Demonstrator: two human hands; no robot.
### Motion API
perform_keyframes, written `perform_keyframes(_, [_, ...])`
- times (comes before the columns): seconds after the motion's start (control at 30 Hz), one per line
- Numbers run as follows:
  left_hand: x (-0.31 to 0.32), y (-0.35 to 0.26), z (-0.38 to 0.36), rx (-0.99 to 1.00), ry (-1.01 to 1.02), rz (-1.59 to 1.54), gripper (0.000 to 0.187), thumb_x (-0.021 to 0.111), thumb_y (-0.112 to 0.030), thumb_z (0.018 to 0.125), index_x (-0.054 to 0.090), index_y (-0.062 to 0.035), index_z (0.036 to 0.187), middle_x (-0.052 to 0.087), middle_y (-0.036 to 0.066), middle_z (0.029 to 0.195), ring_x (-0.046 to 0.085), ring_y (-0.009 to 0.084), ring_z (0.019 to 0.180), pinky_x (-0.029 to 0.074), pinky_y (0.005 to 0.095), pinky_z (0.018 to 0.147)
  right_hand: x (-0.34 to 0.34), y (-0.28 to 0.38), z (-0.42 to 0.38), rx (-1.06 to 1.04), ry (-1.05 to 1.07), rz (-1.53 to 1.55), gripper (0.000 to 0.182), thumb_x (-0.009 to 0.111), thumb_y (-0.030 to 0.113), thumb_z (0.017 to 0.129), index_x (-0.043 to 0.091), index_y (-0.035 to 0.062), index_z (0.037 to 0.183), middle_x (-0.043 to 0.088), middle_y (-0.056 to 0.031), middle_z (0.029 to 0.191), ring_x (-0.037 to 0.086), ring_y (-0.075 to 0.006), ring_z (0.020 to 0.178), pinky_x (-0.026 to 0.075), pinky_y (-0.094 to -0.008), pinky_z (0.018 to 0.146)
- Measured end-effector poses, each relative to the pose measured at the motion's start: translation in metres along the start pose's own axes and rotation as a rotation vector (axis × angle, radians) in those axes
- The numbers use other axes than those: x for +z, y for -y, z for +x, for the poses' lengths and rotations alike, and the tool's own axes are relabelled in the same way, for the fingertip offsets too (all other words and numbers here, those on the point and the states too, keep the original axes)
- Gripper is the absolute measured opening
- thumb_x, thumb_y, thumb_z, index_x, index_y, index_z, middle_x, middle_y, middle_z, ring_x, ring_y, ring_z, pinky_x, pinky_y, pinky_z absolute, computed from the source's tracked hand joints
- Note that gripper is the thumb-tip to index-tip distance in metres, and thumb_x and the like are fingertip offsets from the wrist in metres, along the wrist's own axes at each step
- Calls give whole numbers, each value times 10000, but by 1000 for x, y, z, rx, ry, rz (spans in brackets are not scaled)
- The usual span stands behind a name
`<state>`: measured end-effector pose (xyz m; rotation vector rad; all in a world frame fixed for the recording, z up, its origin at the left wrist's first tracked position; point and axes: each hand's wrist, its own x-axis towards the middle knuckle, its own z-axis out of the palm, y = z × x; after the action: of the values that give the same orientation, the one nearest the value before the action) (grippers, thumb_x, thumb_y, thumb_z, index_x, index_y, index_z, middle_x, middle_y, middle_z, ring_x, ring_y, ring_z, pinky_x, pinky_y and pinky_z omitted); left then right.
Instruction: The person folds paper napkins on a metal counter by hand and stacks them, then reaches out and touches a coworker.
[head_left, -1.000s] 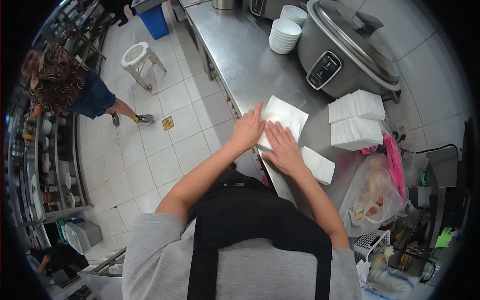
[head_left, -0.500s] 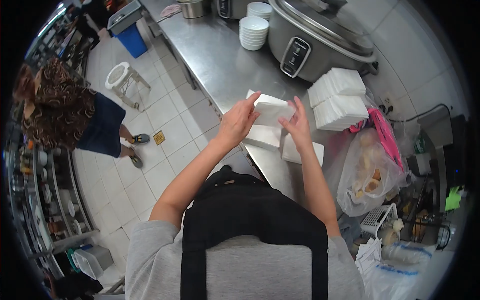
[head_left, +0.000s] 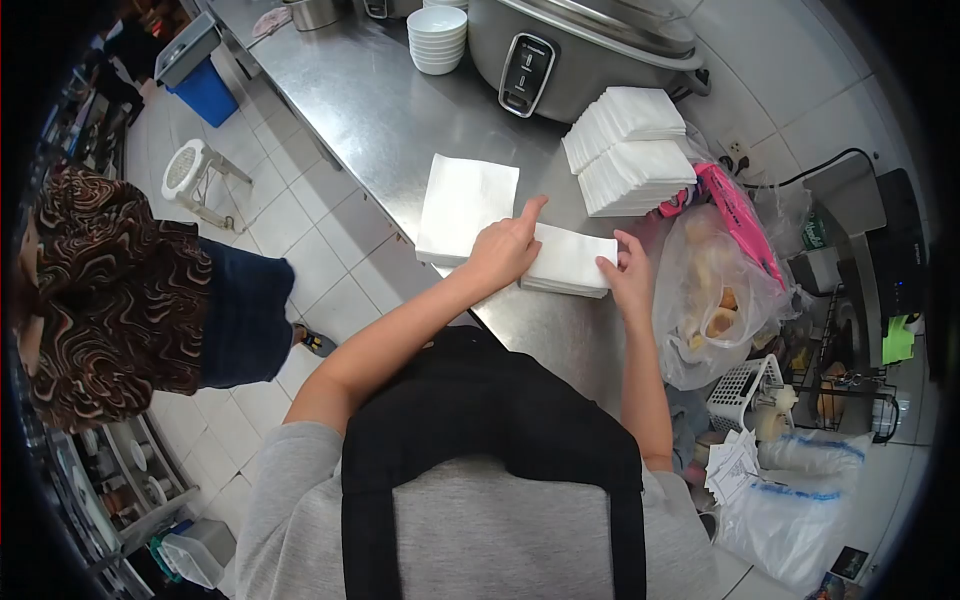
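Observation:
Two piles of folded white paper napkins lie side by side on the steel counter. The left pile (head_left: pixel 468 205) has a napkin with its flap spread flat on top. The right pile (head_left: pixel 568 262) is lower and sits between my hands. My left hand (head_left: pixel 503 248) rests over the gap between the piles, its index finger stretched out; its other fingers are partly hidden. With thumb and fingers, my right hand (head_left: pixel 630 275) grips the right edge of the top napkin on the right pile. A taller double stack of folded napkins (head_left: pixel 632 155) stands farther back.
A large rice cooker (head_left: pixel 570 60) and stacked white bowls (head_left: pixel 437 42) stand at the back of the steel counter (head_left: pixel 350 100). At right lies a clear plastic bag of bread (head_left: pixel 705 300), beside pink packaging (head_left: pixel 745 225). A person in a patterned top (head_left: pixel 120 300) stands at left, near a white stool (head_left: pixel 195 175).
The napkin held up between both hands has come down onto the right pile. My hands have lowered and moved right. The person at left now appears closer.

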<state>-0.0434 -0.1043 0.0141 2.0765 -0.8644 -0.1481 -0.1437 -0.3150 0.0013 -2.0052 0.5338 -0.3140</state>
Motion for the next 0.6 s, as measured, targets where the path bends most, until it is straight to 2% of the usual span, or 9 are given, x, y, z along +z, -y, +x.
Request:
perform_keyframes(0.07, [0, 2, 0, 1, 23, 122, 561, 592, -76, 790, 365, -69, 1303, 622, 133, 693, 616, 328, 645, 489, 423, 623, 6, -13, -1, -8, -11, -109, 524, 700, 59, 743, 503, 15, 1227, 633, -73, 779, 577, -150, 647, 462, -299, 613])
perform_keyframes(0.17, [0, 5, -2, 23, 168, 340, 537, 590, -95, 786, 385, -59, 1281, 639, 137, 833, 624, 310, 760, 497, 424, 655, 9, -10, -9, -56, -39, -281, 517, 706, 98, 753, 511, 36, 1229, 605, -94, 944, 579, -182, 765, 467, -325, 671])
perform_keyframes(0.23, [-5, 0, -3, 134, 111, 370, 588, 634, -115, 764, 383, -42, 1291, 576, 180, 1114, 568, 328, 1011, 493, 406, 779, 10, -11, -10, -93, -55, -345, 512, 706, 117, 762, 514, 47, 1232, 583, -110, 1042, 581, -203, 853, 472, -336, 710])
perform_keyframes(0.27, [-6, 0, -2, 133, 115, 371, 588, 634, -115, 764, 383, -42, 1291, 576, 180, 1114, 568, 328, 1011, 493, 406, 779, 11, -20, -10, -99, -85, -217, 498, 681, 133, 796, 501, 49, 1252, 551, -125, 1124, 561, -210, 941, 464, -329, 772])
perform_keyframes(0.33, [-7, 2, 2, 413, 68, 162, 738, 716, -189, 725, 348, -31, 1344, 428, 196, 1323, 429, 354, 1216, 438, 396, 929, 13, -36, -11, -99, -115, -89, 485, 657, 150, 829, 489, 51, 1273, 518, -140, 1205, 540, -218, 1030, 457, -321, 834])
perform_keyframes(0.4, [4, 5, 4, 397, 142, 185, 841, 755, -235, 688, 313, -35, 1375, 417, 199, 1336, 405, 358, 1241, 406, 406, 970, 14, -40, -11, 96, -35, 208, 466, 575, 155, 899, 436, 41, 1329, 510, -159, 1247, 502, -237, 1129, 410, -324, 944])
perform_keyframes(0.43, [10, 5, 5, 381, 214, 210, 946, 794, -281, 651, 278, -40, 1406, 406, 202, 1350, 382, 362, 1267, 374, 417, 1012, 13, -37, -12, 95, -37, 208, 466, 575, 155, 899, 436, 41, 1329, 510, -159, 1247, 502, -237, 1129, 410, -324, 944])
perform_keyframes(0.57, [20, -6, 15, 388, 355, 415, 1053, 831, -378, 583, 272, -40, 1409, 443, 181, 1318, 402, 332, 1252, 343, 478, 1025, 19, -27, -19, 115, -18, 302, 455, 493, 99, 932, 383, 23, 1367, 478, -170, 1301, 483, -234, 1172, 352, -325, 1011])
perform_keyframes(0.6, [20, -10, 18, 314, 447, 427, 1071, 835, -379, 570, 267, -42, 1412, 460, 169, 1298, 419, 320, 1233, 357, 478, 1003, 20, -26, -18, 108, -11, 325, 457, 482, 73, 928, 376, 19, 1370, 476, -167, 1304, 479, -237, 1181, 345, -330, 1020])
